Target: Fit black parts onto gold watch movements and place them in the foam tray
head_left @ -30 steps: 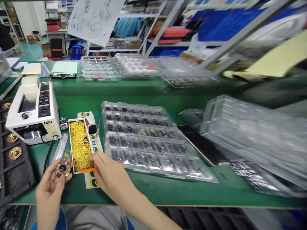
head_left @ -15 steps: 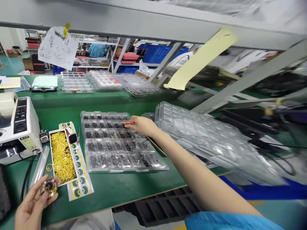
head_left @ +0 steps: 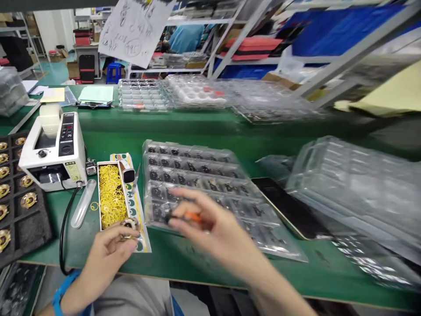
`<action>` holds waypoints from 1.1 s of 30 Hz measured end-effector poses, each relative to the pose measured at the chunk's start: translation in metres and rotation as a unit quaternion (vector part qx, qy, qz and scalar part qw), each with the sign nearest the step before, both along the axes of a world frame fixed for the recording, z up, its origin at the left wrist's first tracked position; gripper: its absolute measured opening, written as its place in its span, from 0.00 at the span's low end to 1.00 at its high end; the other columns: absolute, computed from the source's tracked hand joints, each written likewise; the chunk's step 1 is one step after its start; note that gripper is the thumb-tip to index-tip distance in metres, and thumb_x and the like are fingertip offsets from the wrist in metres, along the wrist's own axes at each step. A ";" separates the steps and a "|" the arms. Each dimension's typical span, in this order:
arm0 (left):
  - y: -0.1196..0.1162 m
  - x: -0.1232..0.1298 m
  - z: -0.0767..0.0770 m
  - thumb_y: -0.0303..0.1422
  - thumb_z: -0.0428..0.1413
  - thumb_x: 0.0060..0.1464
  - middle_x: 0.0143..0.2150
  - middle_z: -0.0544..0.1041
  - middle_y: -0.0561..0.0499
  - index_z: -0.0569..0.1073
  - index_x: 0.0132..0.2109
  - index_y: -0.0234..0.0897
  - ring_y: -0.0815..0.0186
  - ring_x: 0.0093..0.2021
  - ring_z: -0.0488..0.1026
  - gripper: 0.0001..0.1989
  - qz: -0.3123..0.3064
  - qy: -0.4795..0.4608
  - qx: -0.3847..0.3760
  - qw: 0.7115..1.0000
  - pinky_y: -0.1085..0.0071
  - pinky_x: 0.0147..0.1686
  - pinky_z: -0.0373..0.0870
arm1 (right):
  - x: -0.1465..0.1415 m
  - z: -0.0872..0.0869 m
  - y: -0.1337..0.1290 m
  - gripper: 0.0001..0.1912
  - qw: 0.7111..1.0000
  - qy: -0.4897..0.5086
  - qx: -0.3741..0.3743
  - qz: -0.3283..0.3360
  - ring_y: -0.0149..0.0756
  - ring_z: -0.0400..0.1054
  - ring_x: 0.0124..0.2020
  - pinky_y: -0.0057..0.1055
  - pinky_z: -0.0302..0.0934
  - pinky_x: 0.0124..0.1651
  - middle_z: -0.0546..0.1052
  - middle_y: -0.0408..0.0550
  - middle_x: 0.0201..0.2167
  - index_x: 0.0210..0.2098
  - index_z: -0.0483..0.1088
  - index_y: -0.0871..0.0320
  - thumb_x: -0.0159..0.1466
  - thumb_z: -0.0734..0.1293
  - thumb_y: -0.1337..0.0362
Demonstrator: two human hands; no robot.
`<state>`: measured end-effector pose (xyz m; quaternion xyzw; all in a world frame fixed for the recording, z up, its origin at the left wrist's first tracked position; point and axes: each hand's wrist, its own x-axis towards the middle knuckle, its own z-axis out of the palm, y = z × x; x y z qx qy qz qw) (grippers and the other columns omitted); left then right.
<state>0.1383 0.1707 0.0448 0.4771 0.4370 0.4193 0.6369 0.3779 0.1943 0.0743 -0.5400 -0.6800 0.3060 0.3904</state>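
My left hand [head_left: 110, 248] grips a round gold-rimmed part [head_left: 130, 226] between thumb and fingers, over the front end of the white box of yellow rings [head_left: 113, 195]. Blurred by motion, my right hand [head_left: 213, 224] is closed on an orange tool [head_left: 194, 217], with a small dark piece [head_left: 168, 216] at the tool's tip. That hand is above the front of a clear compartment tray [head_left: 204, 169] filled with small black parts. Under the white box lies a sticker sheet [head_left: 144, 239], with a watch [head_left: 128, 175] and tweezers beside the box.
A white tape dispenser [head_left: 70, 145] stands at the left, near a black foam tray [head_left: 33, 224] of gold-rimmed parts. A phone [head_left: 291, 208] and stacked clear trays [head_left: 358, 175] are at the right. Further back, a person in blue [head_left: 187, 38] is partly visible.
My right hand has drawn back from the tray's far rows toward my left hand, with the orange tool. My left hand has risen in front of the box. The view has swung left.
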 end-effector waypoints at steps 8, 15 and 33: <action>0.000 0.006 0.015 0.56 0.63 0.47 0.21 0.67 0.53 0.72 0.23 0.34 0.69 0.25 0.61 0.27 -0.031 -0.011 -0.060 0.998 0.74 0.26 0.59 | -0.056 -0.001 -0.040 0.17 0.984 0.023 0.131 0.118 0.31 0.72 0.26 0.25 0.68 0.29 0.77 0.43 0.28 0.52 0.68 0.55 0.65 0.63 0.74; -0.002 0.001 0.017 0.54 0.66 0.45 0.21 0.67 0.55 0.73 0.21 0.33 0.72 0.24 0.60 0.27 -0.050 -0.051 -0.087 0.994 0.77 0.27 0.60 | -0.042 -0.010 -0.038 0.12 0.920 -0.152 0.330 0.144 0.30 0.68 0.23 0.26 0.62 0.23 0.81 0.48 0.33 0.43 0.74 0.55 0.67 0.61 0.72; -0.023 -0.012 0.007 0.37 0.55 0.65 0.62 0.74 0.47 0.71 0.63 0.45 0.57 0.57 0.75 0.21 -0.048 -0.035 -0.045 0.997 0.65 0.54 0.77 | -0.065 -0.009 -0.026 0.08 0.979 0.168 -0.109 0.035 0.33 0.73 0.34 0.26 0.70 0.34 0.77 0.48 0.33 0.24 0.77 0.55 0.59 0.71 0.63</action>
